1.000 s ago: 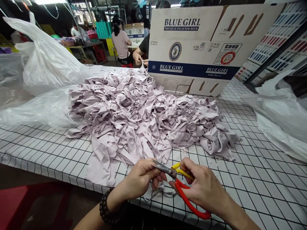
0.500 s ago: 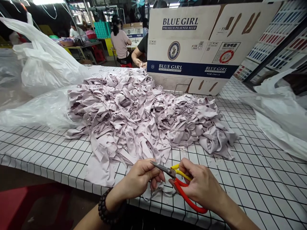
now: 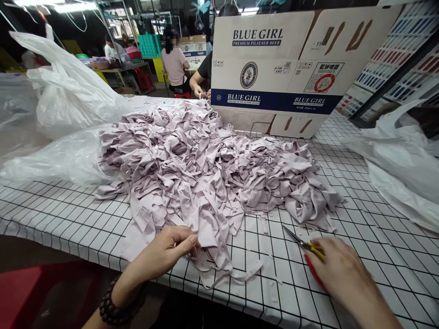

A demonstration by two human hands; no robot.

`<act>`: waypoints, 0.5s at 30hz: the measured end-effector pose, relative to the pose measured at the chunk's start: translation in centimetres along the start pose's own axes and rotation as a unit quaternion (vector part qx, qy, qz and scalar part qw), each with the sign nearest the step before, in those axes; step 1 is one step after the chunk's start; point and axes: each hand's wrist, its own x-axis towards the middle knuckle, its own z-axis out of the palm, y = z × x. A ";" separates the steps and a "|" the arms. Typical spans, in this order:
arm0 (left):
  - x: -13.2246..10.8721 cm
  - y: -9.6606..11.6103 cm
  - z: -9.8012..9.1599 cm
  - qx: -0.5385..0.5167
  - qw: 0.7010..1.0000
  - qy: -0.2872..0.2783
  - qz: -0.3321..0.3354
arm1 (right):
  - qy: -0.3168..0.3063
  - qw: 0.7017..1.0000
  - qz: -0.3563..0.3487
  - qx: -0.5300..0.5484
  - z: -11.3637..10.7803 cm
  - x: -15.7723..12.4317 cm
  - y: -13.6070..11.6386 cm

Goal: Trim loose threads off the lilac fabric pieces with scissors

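Observation:
A heap of pale mauve cloth pieces (image 3: 192, 160) covers the middle of the checked table. At its front edge my left hand (image 3: 171, 251), with a dark bead bracelet (image 3: 118, 304) on the wrist, pinches a piece of the cloth (image 3: 207, 228). A thin strip (image 3: 250, 273) trails from the cloth onto the tabletop. To the right, my right hand (image 3: 339, 269) is closed around scissors (image 3: 302, 242) with one yellow and one red handle. Their blades look closed and point toward the heap, apart from the cloth.
A Blue Girl carton (image 3: 267, 68) stands behind the heap. Plastic bags lie at the left (image 3: 68, 100) and right (image 3: 401, 155) of the checked table (image 3: 68, 219). Small scraps lie near the scissors. Across the table is another person's arm (image 3: 197, 82); others sit farther back.
My right hand has moved right with the scissors, away from my left hand. The left hand has shifted left, and a cloth piece now lies beside its fingers at the heap's front.

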 end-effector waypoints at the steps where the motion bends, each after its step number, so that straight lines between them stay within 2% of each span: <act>1: -0.1 -0.1 0.1 0.021 1.000 0.012 -0.001 | -0.039 0.999 -0.023 0.030 0.7 -0.2 -2.8; 3: -0.1 -0.2 0.5 0.056 0.997 0.045 0.007 | -0.169 0.979 -0.062 0.091 2.5 -0.6 -8.9; 4: 0.0 -0.2 0.8 0.066 0.996 0.063 0.017 | -0.212 0.969 -0.090 0.093 3.5 -0.7 -11.8; 6: 0.1 -0.3 1.3 0.067 0.992 0.098 0.037 | -0.246 0.954 -0.153 0.079 5.1 -0.6 -15.9; 8: 0.2 -0.4 1.5 0.055 0.990 0.126 0.041 | -0.240 0.951 -0.182 0.066 5.2 -0.2 -17.7; 10: 0.2 -0.6 1.2 0.029 0.987 0.153 0.034 | -0.251 0.946 -0.183 0.098 3.6 0.5 -17.3; 11: 0.3 -0.7 0.9 -0.002 0.987 0.159 0.033 | -0.287 0.929 -0.179 0.149 2.4 0.9 -16.7; 12: 0.4 -0.8 0.7 -0.051 0.985 0.160 0.036 | -0.345 0.896 -0.172 0.222 0.9 1.2 -16.0; 13: 0.6 -0.9 0.5 -0.112 0.981 0.154 0.041 | -0.414 0.842 -0.161 0.305 -0.5 1.6 -15.4; 15: 1.2 -0.9 0.2 -0.245 0.959 0.137 0.045 | -0.531 0.709 -0.121 0.448 -2.8 2.4 -14.7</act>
